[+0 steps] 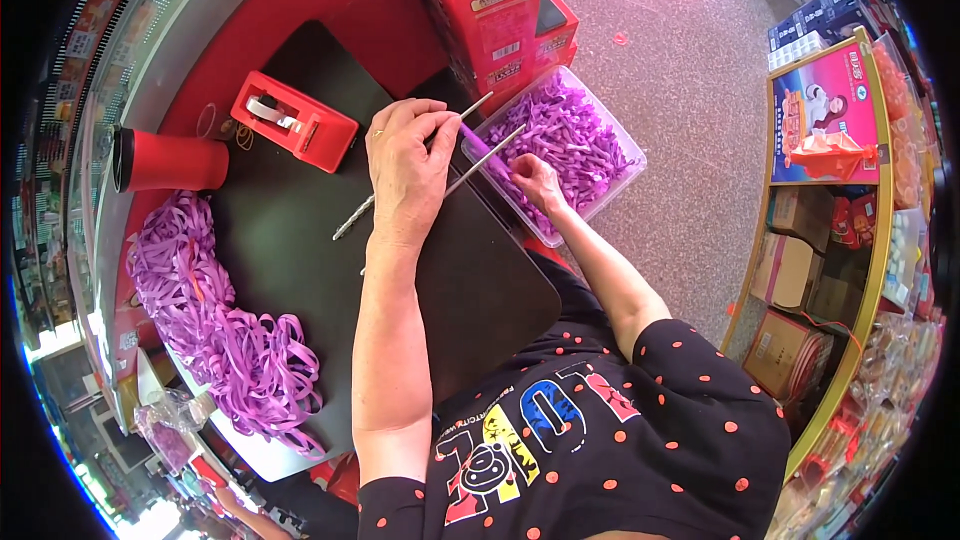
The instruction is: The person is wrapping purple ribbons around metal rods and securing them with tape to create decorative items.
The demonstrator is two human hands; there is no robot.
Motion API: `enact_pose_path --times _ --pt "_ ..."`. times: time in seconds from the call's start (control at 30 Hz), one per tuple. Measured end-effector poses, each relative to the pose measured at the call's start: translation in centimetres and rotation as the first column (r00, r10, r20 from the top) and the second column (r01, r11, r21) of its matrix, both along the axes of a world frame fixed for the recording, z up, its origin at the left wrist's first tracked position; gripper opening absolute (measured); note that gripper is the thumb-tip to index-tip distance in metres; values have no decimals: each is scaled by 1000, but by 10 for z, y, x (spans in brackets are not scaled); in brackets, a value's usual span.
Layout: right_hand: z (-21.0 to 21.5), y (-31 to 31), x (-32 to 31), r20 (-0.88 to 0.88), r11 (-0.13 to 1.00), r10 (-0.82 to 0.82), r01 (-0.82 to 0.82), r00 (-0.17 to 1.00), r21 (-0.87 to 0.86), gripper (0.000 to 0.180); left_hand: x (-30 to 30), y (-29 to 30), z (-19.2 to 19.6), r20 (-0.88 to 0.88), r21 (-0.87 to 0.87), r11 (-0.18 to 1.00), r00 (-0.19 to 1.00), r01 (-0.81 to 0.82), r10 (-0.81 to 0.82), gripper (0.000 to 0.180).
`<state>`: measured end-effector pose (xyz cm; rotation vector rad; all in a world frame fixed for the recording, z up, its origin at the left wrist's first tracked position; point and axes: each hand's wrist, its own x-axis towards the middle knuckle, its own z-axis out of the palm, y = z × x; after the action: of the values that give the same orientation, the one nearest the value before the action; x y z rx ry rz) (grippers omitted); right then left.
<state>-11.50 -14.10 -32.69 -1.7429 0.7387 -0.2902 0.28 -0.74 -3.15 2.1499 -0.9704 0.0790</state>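
Note:
My left hand (408, 155) is over the dark tabletop, thumb and fingers pinched on the end of a purple ribbon (478, 145) beside two thin metal rods (492, 152). One rod passes under this hand and the other crosses just right of it. The ribbon slants down to my right hand (537, 183), whose fingers are closed at its lower end. That hand is above the near side of a clear plastic tub (597, 202) filled with short purple ribbon pieces (575, 130). Its fingertips are partly hidden.
A big heap of purple ribbon (215, 310) lies along the left of the black table (300, 270). Behind it are a red tape dispenser (310, 130), a red cup (175, 160) and rubber bands (243, 135). Tall red cartons (490, 20) stand beyond the tub; shelves (820, 280) line the right.

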Motion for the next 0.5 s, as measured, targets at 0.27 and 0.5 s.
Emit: enact_pose_path --times 0.27,0.5 --pt "22 16 -59 192 904 355 -283 915 -321 15 0 5 -1 -14 4 1000 1000 -21 21 14" --pt "60 17 -121 191 886 424 -363 885 -287 15 0 6 -4 -22 8 1000 999 -26 26 16"
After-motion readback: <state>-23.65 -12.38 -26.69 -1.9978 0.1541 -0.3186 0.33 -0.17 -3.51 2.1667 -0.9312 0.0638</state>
